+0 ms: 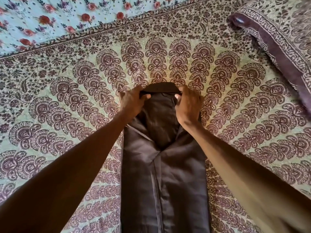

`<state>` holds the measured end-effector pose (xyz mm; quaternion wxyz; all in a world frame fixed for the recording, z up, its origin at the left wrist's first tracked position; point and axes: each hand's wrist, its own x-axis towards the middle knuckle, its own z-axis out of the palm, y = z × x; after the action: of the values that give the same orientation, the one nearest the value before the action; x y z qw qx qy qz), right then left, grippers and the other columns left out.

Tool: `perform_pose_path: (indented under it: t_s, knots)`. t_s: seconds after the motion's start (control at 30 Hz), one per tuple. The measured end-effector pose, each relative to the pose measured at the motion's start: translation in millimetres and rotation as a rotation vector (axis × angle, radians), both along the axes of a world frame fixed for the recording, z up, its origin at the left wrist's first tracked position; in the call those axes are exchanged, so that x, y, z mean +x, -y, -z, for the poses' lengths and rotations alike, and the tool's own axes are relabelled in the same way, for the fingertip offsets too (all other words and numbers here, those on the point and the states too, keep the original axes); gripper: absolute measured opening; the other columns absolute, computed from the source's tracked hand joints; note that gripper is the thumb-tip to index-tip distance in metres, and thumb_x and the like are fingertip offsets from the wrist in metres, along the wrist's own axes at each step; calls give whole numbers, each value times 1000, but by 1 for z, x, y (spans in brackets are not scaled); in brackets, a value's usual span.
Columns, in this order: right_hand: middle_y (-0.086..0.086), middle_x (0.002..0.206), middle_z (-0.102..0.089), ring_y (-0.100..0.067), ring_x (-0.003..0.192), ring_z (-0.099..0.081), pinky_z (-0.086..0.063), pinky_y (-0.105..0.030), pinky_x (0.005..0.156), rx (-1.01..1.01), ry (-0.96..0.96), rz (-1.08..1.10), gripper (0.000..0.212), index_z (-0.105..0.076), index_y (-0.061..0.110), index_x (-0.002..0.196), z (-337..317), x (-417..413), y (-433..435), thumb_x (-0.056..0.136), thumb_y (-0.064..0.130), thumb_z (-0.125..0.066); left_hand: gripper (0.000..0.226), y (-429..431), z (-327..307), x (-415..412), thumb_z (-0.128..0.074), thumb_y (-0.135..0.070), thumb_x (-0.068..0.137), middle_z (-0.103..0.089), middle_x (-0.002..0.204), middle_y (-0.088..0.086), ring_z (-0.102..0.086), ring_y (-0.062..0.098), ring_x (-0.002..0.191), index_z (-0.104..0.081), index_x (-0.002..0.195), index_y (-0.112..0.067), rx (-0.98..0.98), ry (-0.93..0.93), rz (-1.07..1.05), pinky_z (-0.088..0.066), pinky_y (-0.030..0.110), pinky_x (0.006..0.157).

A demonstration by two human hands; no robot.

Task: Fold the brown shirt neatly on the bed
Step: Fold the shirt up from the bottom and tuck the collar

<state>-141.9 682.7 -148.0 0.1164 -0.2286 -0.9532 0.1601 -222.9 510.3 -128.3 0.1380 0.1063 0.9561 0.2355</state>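
The brown shirt [164, 179] lies on the bed as a long narrow strip, its sides folded in, running from the bottom edge of the view up to the collar at the middle. My left hand [133, 101] grips the shirt's far end at the left of the collar, thumb on top. My right hand [189, 105] grips the same end at the right of the collar. Both forearms reach out over the shirt's two sides and hide parts of its edges.
The bed is covered by a green bedspread [67, 101] with a maroon paisley fan print. A folded-over corner of that cloth [276, 42] lies at the upper right. A light blue sheet with red flowers [42, 19] shows at the upper left.
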Motion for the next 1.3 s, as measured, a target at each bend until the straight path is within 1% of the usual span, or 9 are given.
perform_pose_path:
  t_s: [0.17, 0.3, 0.4, 0.5, 0.6, 0.73, 0.87, 1.0, 1.3]
  knots:
    - [-1, 106, -69, -28, 113, -51, -30, -47, 96, -55, 40, 27, 35, -55, 22, 112, 14, 2, 2, 82, 7, -64, 57, 1, -2, -9, -48, -61, 89, -64, 104, 19, -58, 35, 107, -49, 115, -9, -214, 82, 115, -26, 53, 108]
    - [-6, 105, -68, -31, 114, -51, -31, -52, 98, -23, 10, 59, 28, -55, 19, 109, 19, 3, 7, 83, 9, -63, 82, -1, -12, -25, -72, -61, 69, -56, 118, 18, -56, 35, 109, -53, 124, -4, -213, 404, 213, -46, 43, 95]
    - [-4, 105, -69, -30, 114, -51, -30, -50, 98, -8, -16, 66, 25, -56, 20, 110, 22, 4, 9, 87, 11, -60, 112, 2, 1, -40, -72, -74, 49, -59, 120, 20, -59, 34, 106, -47, 133, -6, -250, 482, 240, -52, 42, 90]
    - [0, 105, -68, -28, 112, -52, -31, -50, 100, -19, -27, 62, 24, -55, 23, 112, 26, 4, 8, 90, 13, -57, 94, -1, -12, -35, -70, -59, 74, -44, 137, 18, -49, 36, 120, -33, 142, -5, -296, 514, 282, -46, 43, 98]
    - [1, 105, -68, -28, 111, -53, -33, -50, 100, -24, -42, 65, 24, -56, 23, 113, 28, 4, 9, 91, 14, -56, 84, -7, -18, -33, -63, -54, 84, -44, 138, 17, -48, 35, 123, -29, 140, -1, -352, 487, 325, -42, 38, 93]
    - [-1, 105, -68, -30, 110, -52, -33, -49, 98, -38, -47, 75, 20, -58, 21, 113, 27, 3, 10, 94, 16, -54, 77, -10, -24, -31, -63, -51, 85, -47, 136, 16, -49, 33, 121, -35, 136, -1, -364, 485, 346, -41, 39, 94]
    - [0, 109, -68, -28, 115, -51, -30, -48, 101, -72, -24, 76, 20, -58, 21, 113, 25, 3, 9, 95, 16, -54, 57, -16, -32, -28, -51, -50, 93, -59, 120, 18, -53, 28, 96, -55, 119, 0, -381, 532, 381, -39, 34, 84]
    - [0, 108, -69, -28, 114, -50, -28, -47, 102, -103, 6, 77, 21, -57, 21, 114, 19, 3, 8, 94, 15, -54, 48, -13, -33, -28, -58, -38, 92, -61, 119, 19, -57, 33, 109, -58, 121, 1, -283, 508, 313, -42, 32, 84]
    - [0, 103, -70, -27, 114, -50, -31, -51, 103, -167, -5, 82, 25, -56, 22, 111, 10, 4, 7, 90, 8, -58, 36, 7, -27, -21, -62, -33, 91, -65, 105, 20, -60, 30, 97, -66, 108, -1, -34, 383, 183, -43, 32, 79]
